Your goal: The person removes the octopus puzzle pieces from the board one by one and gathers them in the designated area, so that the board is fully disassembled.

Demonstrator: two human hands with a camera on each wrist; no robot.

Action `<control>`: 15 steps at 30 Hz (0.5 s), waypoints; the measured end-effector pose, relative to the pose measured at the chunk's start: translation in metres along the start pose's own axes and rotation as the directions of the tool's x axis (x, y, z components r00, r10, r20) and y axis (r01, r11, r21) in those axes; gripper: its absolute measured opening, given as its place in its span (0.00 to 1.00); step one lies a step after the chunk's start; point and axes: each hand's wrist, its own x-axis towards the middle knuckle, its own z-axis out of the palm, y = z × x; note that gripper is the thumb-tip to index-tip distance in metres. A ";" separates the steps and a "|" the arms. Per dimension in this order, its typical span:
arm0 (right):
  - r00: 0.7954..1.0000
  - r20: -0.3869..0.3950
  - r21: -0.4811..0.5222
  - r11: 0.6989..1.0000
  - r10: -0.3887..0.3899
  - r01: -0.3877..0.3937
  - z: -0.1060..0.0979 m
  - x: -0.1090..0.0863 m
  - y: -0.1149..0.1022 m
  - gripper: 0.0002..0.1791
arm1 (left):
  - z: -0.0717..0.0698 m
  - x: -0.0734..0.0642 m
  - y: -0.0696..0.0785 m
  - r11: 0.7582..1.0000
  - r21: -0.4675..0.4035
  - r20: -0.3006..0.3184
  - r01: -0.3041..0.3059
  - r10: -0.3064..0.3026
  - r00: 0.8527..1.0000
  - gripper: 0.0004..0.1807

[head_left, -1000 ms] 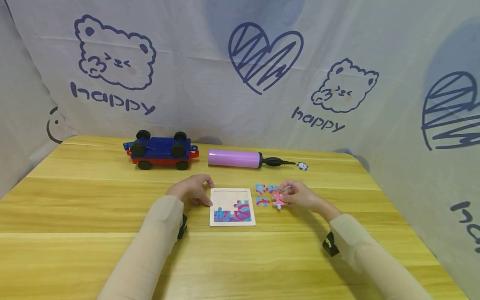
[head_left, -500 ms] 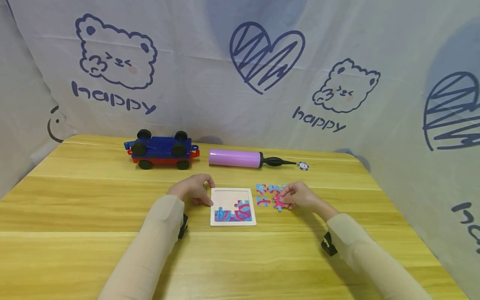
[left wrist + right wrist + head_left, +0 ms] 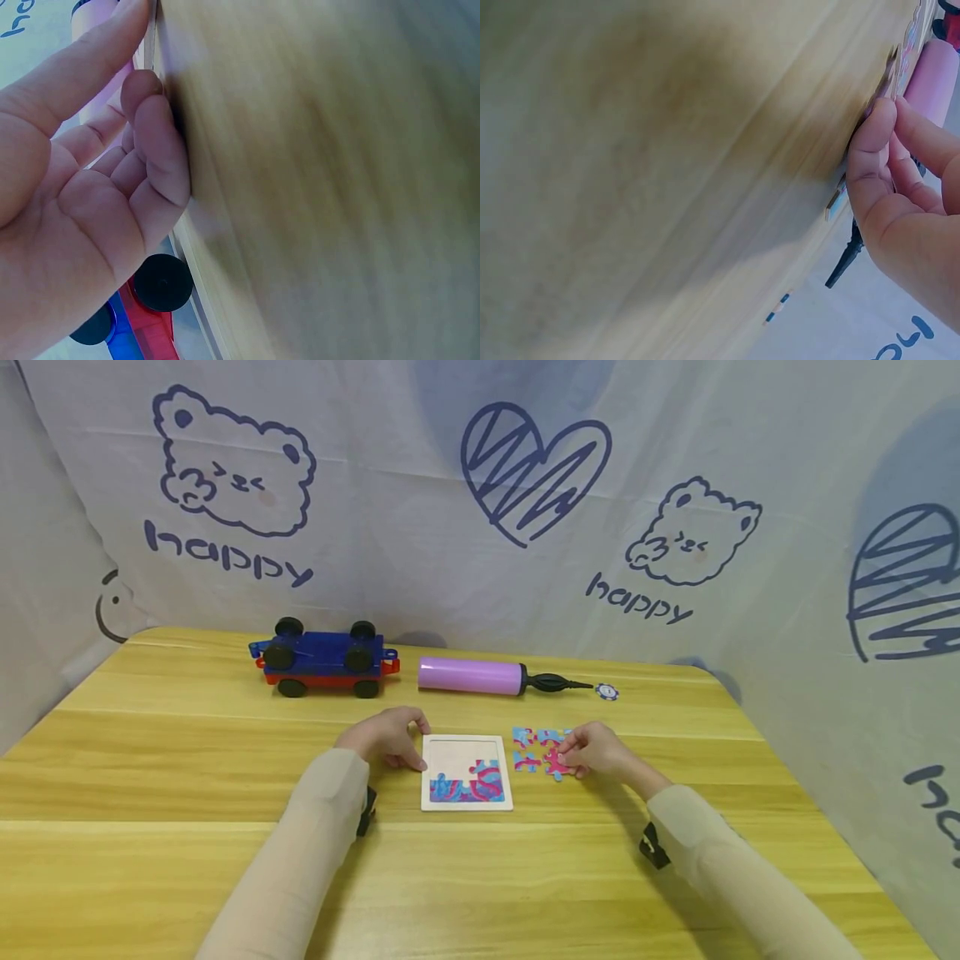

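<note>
In the head view my right hand (image 3: 600, 750) pinches a pink jigsaw piece (image 3: 553, 763) between thumb and forefinger, and the right wrist view shows the piece's thin edge at the fingertips. Other blue and pink pieces (image 3: 524, 762) lie beside it, some partly behind the fingers. My left hand (image 3: 386, 739) holds the white puzzle tray (image 3: 459, 752) at its left side, thumb on the left edge and forefinger at the upper corner. Several joined pieces (image 3: 467, 790) fill the tray's bottom and lower right. In the left wrist view the other fingers (image 3: 159, 146) are curled near the tabletop.
Behind the tray lie a purple hand pump (image 3: 471, 677) with a black nozzle and a small blue-and-white disc (image 3: 607, 692). Blue and red toy wagons (image 3: 324, 662) are stacked at the back left, the blue one wheels up. A printed cloth (image 3: 390, 543) hangs behind the table.
My right thumb and fingers have closed further over the pink piece, which has shifted only slightly. The left hand and the tray stay in place.
</note>
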 end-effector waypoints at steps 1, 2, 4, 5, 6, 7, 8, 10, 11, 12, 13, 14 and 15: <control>1.000 -0.001 -0.004 1.000 0.001 -0.001 0.000 0.000 0.000 0.03 | 0.000 0.000 0.000 1.000 0.000 -0.001 0.000 0.000 1.000 0.25; 1.000 -0.005 -0.007 1.000 0.008 -0.008 0.000 0.000 0.000 0.03 | 0.000 0.000 0.000 1.000 0.001 0.000 0.001 -0.001 1.000 0.25; 1.000 -0.003 -0.014 1.000 0.010 -0.010 0.001 0.000 0.000 0.03 | 0.000 0.000 0.000 1.000 0.004 0.000 0.004 -0.004 1.000 0.25; 1.000 -0.002 -0.014 1.000 0.011 -0.011 0.001 0.001 0.000 0.03 | 0.000 0.000 0.000 1.000 0.002 0.000 0.008 -0.008 1.000 0.25; 1.000 -0.004 -0.010 1.000 0.013 -0.013 0.001 0.001 -0.001 0.04 | 0.000 0.000 0.000 1.000 0.003 0.000 0.010 -0.010 1.000 0.25; 1.000 -0.007 -0.007 1.000 0.013 -0.013 0.001 0.000 -0.001 0.04 | 0.000 0.000 0.000 1.000 0.003 0.001 0.010 -0.010 1.000 0.25; 1.000 -0.006 -0.006 1.000 0.010 -0.010 0.001 0.000 -0.001 0.04 | 0.000 0.000 0.001 1.000 0.005 0.003 0.009 -0.009 1.000 0.25; 1.000 -0.006 0.002 1.000 0.004 -0.004 0.000 0.000 -0.002 0.04 | 0.000 0.000 0.001 1.000 0.009 0.003 0.009 -0.009 1.000 0.25; 1.000 -0.008 0.009 1.000 0.002 -0.002 0.000 0.000 -0.003 0.04 | 0.000 0.000 0.001 1.000 0.009 0.003 0.009 -0.009 1.000 0.25; 1.000 -0.008 0.013 1.000 -0.004 0.004 0.000 0.000 -0.003 0.05 | -0.001 0.000 0.001 1.000 0.015 0.004 0.006 -0.006 1.000 0.25; 1.000 -0.008 0.017 1.000 -0.008 0.008 -0.001 -0.001 -0.004 0.05 | -0.001 0.000 0.001 1.000 0.017 0.004 0.005 -0.005 1.000 0.25; 1.000 -0.009 0.019 1.000 -0.013 0.013 -0.001 -0.001 -0.005 0.06 | -0.001 0.000 0.001 1.000 0.021 0.003 0.004 -0.004 1.000 0.25; 1.000 -0.011 0.024 1.000 -0.016 0.016 -0.001 -0.001 -0.005 0.06 | -0.001 0.000 0.001 1.000 0.023 0.003 0.003 -0.003 1.000 0.25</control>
